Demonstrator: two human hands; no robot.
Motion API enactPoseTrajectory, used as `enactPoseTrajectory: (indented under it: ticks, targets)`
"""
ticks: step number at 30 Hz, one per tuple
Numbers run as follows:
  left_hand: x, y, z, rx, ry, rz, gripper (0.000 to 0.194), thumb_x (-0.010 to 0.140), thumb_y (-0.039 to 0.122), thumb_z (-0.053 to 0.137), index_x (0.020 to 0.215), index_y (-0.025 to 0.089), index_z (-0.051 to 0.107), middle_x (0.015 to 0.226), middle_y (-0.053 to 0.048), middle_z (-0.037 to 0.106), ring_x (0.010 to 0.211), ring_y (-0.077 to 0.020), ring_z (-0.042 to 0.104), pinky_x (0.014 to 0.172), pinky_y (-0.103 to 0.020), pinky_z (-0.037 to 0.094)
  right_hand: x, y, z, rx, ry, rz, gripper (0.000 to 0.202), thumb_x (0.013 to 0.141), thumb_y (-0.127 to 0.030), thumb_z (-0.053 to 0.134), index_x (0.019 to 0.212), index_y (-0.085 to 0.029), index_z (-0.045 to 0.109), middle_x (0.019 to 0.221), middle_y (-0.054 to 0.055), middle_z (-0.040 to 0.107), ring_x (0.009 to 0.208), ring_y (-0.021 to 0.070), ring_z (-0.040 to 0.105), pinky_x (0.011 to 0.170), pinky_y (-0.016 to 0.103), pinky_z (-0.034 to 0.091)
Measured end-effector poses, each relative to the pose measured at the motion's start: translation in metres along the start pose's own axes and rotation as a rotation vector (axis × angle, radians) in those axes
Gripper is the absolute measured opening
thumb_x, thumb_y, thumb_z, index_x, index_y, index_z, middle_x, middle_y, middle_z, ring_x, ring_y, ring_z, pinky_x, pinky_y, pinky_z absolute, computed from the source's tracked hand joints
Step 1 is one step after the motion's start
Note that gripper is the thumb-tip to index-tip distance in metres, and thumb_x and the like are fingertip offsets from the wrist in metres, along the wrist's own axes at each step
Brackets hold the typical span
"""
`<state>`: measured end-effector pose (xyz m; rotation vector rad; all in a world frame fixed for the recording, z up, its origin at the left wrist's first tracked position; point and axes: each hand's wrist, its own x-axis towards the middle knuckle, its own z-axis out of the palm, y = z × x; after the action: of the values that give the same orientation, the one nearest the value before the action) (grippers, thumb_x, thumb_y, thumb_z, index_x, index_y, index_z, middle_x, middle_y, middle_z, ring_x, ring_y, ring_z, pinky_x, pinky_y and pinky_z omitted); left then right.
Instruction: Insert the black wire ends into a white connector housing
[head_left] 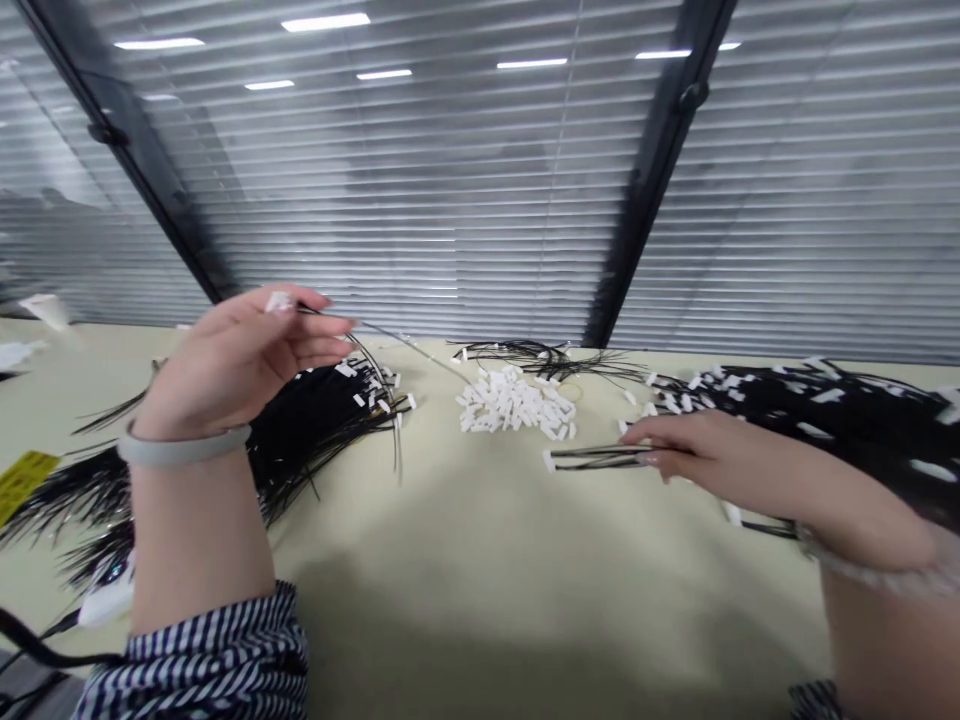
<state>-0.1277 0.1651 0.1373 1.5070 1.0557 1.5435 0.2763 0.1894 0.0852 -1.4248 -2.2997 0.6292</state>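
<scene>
My left hand point(255, 345) is raised at the left, thumb and forefinger pinched on thin black wires point(364, 350) that hang toward the table. At the right, my right hand point(697, 455) grips a few black wires point(600, 457) with a white connector point(549, 461) at their left end. Between the hands lies a heap of small white connectors point(516, 402). Below and behind my left hand rests a bundle of black wires point(315, 425), several with white tips. Another dark bundle of wires point(795, 400) with white connectors lies beyond my right hand.
The pale table point(480, 580) runs back to a glass wall with blinds point(450, 180). Loose black wires point(547, 355) lie along its far edge. At the left are a yellow label point(24, 482), a white cup point(46, 310) and a black cable point(52, 650).
</scene>
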Motion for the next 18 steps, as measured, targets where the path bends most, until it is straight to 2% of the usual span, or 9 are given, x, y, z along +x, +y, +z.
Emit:
enactPoseTrajectory:
  ticks: [3,7,9,13,16,18]
  targets:
    - [0.005,-0.012,0.021,0.288,-0.104,0.030,0.029,0.074,0.046,0.062,0.084,0.020,0.070,0.074,-0.006,0.070,0.069,-0.0197,0.064,0.067,-0.032,0.053,0.000,0.002,0.002,-0.119,-0.172,0.018,0.026,0.079,-0.029,0.046,0.095,-0.027,0.066,0.088,0.003,0.066,0.073,0.0179,0.060,0.063,0.029,0.044]
    - [0.017,-0.019,0.058,0.467,-0.148,0.034,0.016,0.071,0.035,0.068,0.075,0.020,0.072,0.096,-0.005,0.071,0.095,-0.0217,0.060,0.087,-0.030,0.044,-0.003,-0.009,-0.005,-0.186,-0.245,0.036,0.032,0.084,-0.027,0.037,0.108,-0.026,0.058,0.094,0.003,0.064,0.085,0.0189,0.058,0.072,0.030,0.042]
    - [0.033,-0.022,0.078,0.402,-0.113,-0.016,0.013,0.069,0.029,0.069,0.075,0.018,0.072,0.093,-0.005,0.071,0.094,-0.0211,0.060,0.085,-0.029,0.043,-0.004,-0.013,-0.008,-0.204,-0.272,0.040,0.033,0.085,-0.026,0.034,0.110,-0.026,0.056,0.091,0.003,0.064,0.083,0.0179,0.057,0.073,0.030,0.041]
    - [0.086,-0.042,0.116,0.263,-0.025,-0.070,0.018,0.073,0.020,0.066,0.090,0.014,0.067,0.072,-0.001,0.066,0.068,-0.0135,0.061,0.070,-0.027,0.048,-0.007,-0.015,-0.009,-0.208,-0.252,0.036,0.031,0.087,-0.026,0.033,0.108,-0.027,0.054,0.082,0.001,0.063,0.078,0.0165,0.055,0.070,0.029,0.039]
    - [0.125,-0.069,0.136,0.171,0.072,-0.173,0.020,0.084,0.024,0.056,0.100,0.011,0.059,0.089,-0.005,0.063,0.073,-0.0134,0.060,0.067,-0.031,0.051,-0.009,-0.017,-0.008,-0.223,-0.216,0.030,0.029,0.086,-0.025,0.034,0.105,-0.027,0.056,0.078,0.001,0.062,0.075,0.0160,0.055,0.069,0.028,0.038]
    - [0.142,-0.091,0.143,0.117,0.108,-0.270,0.025,0.086,0.027,0.053,0.106,0.012,0.056,0.099,-0.007,0.060,0.081,-0.0154,0.060,0.069,-0.033,0.052,-0.010,-0.019,-0.007,-0.229,-0.202,0.020,0.029,0.086,-0.023,0.035,0.104,-0.026,0.057,0.076,0.001,0.062,0.074,0.0157,0.054,0.068,0.028,0.038]
